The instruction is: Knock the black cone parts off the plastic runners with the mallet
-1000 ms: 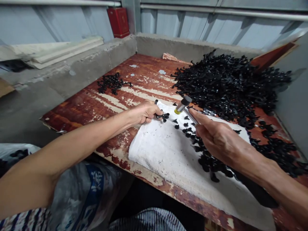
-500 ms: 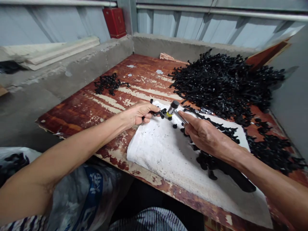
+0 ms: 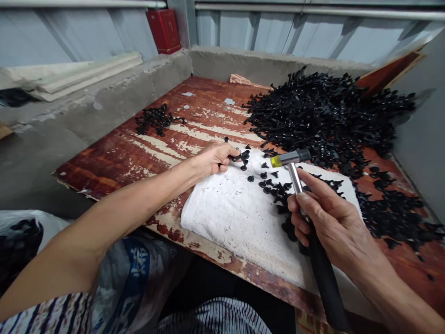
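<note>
My right hand (image 3: 323, 213) is closed round a small mallet (image 3: 295, 178) with a metal shank, a yellow face, a dark face and a black handle. The mallet's head is raised above the white cloth (image 3: 222, 213). Over the cloth's far left corner, my left hand (image 3: 217, 157) pinches a black part (image 3: 239, 157) with rounded ends; the fingers hide some of it. Several small black round-headed pieces (image 3: 264, 178) lie scattered on the cloth between my hands.
A large heap of long black parts (image 3: 323, 116) fills the back right of the worn red-brown table (image 3: 205, 97). A smaller black pile (image 3: 156, 118) lies at the left. More black pieces (image 3: 396, 213) spread at the right. A plastic bag (image 3: 139, 273) stands below the front edge.
My right hand has drawn the mallet up and right, off the black part, tilting its head sideways. My left hand has shifted slightly right, still holding the black part.
</note>
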A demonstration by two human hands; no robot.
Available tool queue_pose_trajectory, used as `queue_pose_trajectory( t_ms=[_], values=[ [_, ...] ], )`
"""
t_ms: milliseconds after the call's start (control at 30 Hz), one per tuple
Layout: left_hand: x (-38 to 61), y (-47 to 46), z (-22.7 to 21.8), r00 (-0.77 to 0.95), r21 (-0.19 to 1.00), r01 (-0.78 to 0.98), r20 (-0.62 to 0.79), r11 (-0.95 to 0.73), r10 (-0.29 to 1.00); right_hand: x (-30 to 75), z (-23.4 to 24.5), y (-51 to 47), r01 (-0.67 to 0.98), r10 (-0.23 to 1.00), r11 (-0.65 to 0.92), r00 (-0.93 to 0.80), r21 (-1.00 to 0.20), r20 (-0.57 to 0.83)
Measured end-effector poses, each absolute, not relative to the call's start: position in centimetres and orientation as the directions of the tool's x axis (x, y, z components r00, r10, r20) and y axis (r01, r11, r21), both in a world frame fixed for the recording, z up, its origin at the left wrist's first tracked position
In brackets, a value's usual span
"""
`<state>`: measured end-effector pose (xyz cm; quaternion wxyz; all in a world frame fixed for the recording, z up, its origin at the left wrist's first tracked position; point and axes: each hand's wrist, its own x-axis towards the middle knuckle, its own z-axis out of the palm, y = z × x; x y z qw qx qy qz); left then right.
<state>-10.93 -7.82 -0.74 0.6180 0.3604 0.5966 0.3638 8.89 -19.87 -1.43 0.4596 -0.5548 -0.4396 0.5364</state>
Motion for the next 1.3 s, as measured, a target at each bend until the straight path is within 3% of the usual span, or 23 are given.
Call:
queue_pose_trajectory(
  t_ms=[600, 1300],
  values=[
    [-10.56, -7.08, -1.07, 0.064, 0.833, -0.012, -0.551, 0.553, 0.832, 9.23, -1.56, -20.08, -0.062, 0.984, -0.176, 0.019, -0.982, -0.178],
    [-10.69, -7.42, -1.44, 0.052, 0.864, -0.002, -0.502, 0.503, 0.863, 9.51, -1.83, -20.11, -0.051, 0.986, -0.168, 0.007, -0.984, -0.168]
  ],
)
